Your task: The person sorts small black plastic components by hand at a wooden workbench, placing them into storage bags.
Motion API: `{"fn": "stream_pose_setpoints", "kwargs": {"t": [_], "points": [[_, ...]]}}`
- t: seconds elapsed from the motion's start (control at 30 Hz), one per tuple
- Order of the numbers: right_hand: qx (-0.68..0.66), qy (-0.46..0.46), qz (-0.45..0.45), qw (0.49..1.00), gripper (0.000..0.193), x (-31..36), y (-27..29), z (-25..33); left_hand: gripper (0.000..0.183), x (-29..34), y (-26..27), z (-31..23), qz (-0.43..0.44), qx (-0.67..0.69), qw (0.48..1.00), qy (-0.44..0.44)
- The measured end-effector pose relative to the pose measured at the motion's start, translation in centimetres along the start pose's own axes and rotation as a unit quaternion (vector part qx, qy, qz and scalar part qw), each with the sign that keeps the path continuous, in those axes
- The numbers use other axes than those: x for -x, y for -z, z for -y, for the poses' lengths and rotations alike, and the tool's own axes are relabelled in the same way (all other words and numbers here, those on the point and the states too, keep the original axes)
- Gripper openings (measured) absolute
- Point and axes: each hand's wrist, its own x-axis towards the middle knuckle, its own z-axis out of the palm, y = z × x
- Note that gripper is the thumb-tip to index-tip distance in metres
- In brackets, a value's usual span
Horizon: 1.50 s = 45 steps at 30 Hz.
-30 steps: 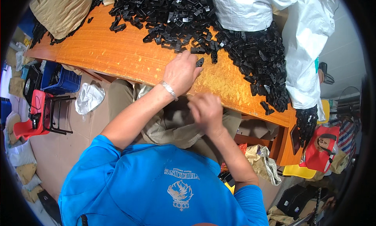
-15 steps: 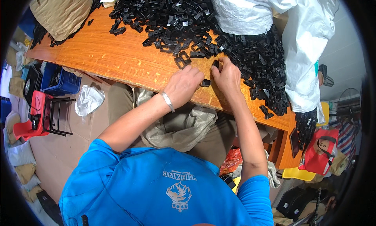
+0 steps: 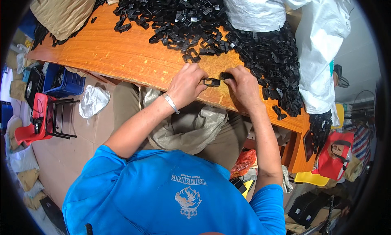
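Over the front edge of the wooden table, my left hand (image 3: 186, 85) pinches a black plastic frame-shaped part (image 3: 211, 82) with an opening in its middle. My right hand (image 3: 244, 87) is closed on a small black plastic piece (image 3: 225, 75), held just beside the frame's right end. A narrow gap seems to lie between the two parts. Beyond my hands, loose black frame parts (image 3: 191, 55) lie at the near edge of a big heap (image 3: 175, 15). A second heap of small black pieces (image 3: 271, 62) spreads close by on the right.
A white woven sack (image 3: 319, 52) stands over the right heap, and a brown paper bag (image 3: 63, 13) sits at the far left of the table (image 3: 118, 58). An open pale sack (image 3: 185, 131) lies across my lap. A red chair (image 3: 34, 123) and a blue crate (image 3: 65, 82) stand left.
My right hand has drawn back from the right heap's edge toward me, bringing the small piece beside the frame. The frame in my left hand now shows more fully.
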Motion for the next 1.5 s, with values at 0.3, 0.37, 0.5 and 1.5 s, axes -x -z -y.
{"fn": "stream_pose_setpoints", "kwargs": {"t": [0.3,0.37,0.5,1.5], "points": [[-0.155,-0.014,-0.067,0.986,0.028,0.7,-1.4,3.8,0.030,0.0,0.0,0.1,0.011,0.014,0.999,0.036],[-0.157,-0.014,-0.068,0.985,0.029,0.8,-1.7,3.8,0.030,-0.1,-0.1,0.0,0.007,0.016,0.999,0.034],[-0.137,-0.004,-0.059,0.989,0.032,1.0,-1.8,4.2,0.024,-0.1,-0.1,0.2,0.008,0.013,0.999,0.035],[0.017,-0.136,-0.187,0.973,0.019,10.2,2.2,0.3,0.032,-3.3,4.5,3.1,0.073,-0.152,0.985,-0.029]]}}
